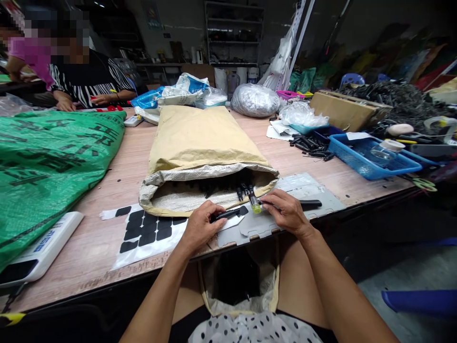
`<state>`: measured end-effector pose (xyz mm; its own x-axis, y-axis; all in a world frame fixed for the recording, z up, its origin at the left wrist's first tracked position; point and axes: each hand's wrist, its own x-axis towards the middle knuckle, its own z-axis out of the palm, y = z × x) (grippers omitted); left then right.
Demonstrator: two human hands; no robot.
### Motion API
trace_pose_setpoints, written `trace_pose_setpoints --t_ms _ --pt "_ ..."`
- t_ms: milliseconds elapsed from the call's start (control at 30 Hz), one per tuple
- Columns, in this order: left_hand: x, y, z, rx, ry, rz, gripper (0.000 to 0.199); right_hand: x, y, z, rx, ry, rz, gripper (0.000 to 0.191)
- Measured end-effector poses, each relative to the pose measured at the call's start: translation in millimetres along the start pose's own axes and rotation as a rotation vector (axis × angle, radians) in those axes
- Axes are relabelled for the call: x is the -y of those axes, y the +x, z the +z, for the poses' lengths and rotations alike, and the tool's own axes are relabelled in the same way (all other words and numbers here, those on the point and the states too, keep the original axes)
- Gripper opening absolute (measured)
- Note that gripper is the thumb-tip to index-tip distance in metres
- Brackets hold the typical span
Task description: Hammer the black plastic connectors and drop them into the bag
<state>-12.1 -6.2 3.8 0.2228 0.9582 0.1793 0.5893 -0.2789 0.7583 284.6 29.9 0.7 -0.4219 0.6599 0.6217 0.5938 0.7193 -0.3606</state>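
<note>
My left hand [205, 221] is closed around a slim black tubular piece [225, 215], held over the table's front edge beside a white strip with a black patch. My right hand [285, 209] is closed in a pinch around a black rod-like piece [310, 204], whose thicker end sticks out to the right. Between the hands, a clear tube with a yellow-green end [255, 206] lies at the mouth of a tan woven sack [200, 138]. Several black pieces [240, 193] show inside the sack. Under my hands lies a grey cardboard sheet [314, 188].
A white sheet of black square stickers [153, 233] lies left of the sack. Further left are a green sack [53, 162] and a white device [46, 247]. A blue tray [371, 162] and loose black parts [310, 145] are at right. An open sack [210, 290] rests between my legs. Other people sit at the far left.
</note>
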Motion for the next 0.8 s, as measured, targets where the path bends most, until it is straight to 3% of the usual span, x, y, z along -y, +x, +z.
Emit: trace_pose_setpoints --t_ms 200,333,567,733,800 --pt "4 1 1.4 0.010 -0.022 -0.004 0.021 55 17 16 0.010 0.094 0.017 0.028" --pt "5 2 1.9 0.003 -0.045 0.004 0.011 79 25 29 0.012 0.088 0.029 0.029" --pt "1 2 1.5 0.007 -0.034 -0.001 0.009 81 25 35 0.111 -0.044 0.037 0.028" --pt "0 2 1.9 0.001 -0.057 -0.026 0.018 76 22 26 -0.003 0.005 0.073 0.029" --pt "0 2 2.5 -0.002 -0.057 -0.025 0.019 75 20 26 0.011 -0.002 0.075 0.028"
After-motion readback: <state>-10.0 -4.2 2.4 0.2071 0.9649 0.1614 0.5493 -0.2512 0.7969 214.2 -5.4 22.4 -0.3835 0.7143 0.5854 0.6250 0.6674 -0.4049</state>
